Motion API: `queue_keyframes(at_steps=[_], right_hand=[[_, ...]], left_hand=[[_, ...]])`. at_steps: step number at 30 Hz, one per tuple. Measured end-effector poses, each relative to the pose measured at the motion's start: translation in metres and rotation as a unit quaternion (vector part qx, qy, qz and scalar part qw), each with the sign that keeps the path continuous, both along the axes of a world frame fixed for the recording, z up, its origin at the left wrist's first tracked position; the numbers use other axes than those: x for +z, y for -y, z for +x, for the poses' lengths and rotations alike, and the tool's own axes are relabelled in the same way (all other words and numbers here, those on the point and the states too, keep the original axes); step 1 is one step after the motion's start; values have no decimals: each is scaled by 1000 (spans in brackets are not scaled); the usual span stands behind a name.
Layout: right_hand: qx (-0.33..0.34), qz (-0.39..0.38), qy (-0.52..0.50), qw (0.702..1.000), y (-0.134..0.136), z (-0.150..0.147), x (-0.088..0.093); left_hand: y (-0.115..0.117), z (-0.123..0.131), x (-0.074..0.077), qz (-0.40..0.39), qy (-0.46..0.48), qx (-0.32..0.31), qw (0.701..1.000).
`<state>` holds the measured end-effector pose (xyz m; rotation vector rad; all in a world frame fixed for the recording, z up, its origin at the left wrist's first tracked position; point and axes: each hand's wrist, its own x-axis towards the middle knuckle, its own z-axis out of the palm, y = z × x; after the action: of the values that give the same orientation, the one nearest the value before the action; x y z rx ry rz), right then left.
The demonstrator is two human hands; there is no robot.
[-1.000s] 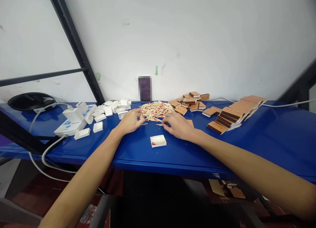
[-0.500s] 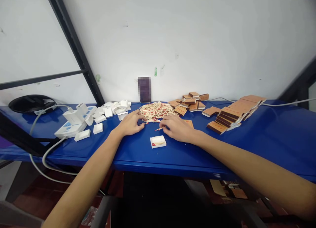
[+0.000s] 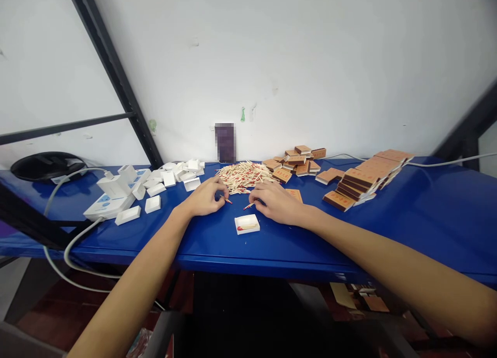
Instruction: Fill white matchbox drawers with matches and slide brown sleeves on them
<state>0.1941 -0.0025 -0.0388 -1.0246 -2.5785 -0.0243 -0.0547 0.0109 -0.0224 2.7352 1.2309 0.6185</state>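
Pinched in my left hand (image 3: 207, 196) is a match (image 3: 228, 200), its red head pointing right. My right hand (image 3: 274, 202) is closed on another match (image 3: 248, 206), whose red head points left. Just in front of my hands lies an open white matchbox tray (image 3: 247, 230) with a few matches (image 3: 247, 226) inside. Behind my fingers spreads a heap of loose red-tipped matches (image 3: 248, 176). One matchbox sleeve (image 3: 295, 194) lies flat beyond my right wrist, partly hidden by the hand.
White inner trays (image 3: 169, 179) are scattered at left, near a power strip (image 3: 108, 205) with cables. Orange-brown matchboxes (image 3: 298, 159) are piled behind at right, and more stand in a leaning stack (image 3: 361, 181). A dark pixelated object (image 3: 225, 143) leans on the wall. Black shelf posts frame the blue table.
My left hand has drawn back slightly from the heap, with a match now showing clearly in its fingers. My right hand stays nearly in place with its match. The view has shifted a little.
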Motion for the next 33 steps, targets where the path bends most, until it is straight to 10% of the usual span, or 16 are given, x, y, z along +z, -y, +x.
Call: queue_keyframes(at_steps=[8, 33], right_hand=[[42, -16, -29, 999, -3, -6, -6], [44, -25, 7, 999, 4, -1, -1]], left_hand=[[7, 21, -2, -45, 32, -76, 996], [-3, 20, -8, 25, -6, 46, 999]])
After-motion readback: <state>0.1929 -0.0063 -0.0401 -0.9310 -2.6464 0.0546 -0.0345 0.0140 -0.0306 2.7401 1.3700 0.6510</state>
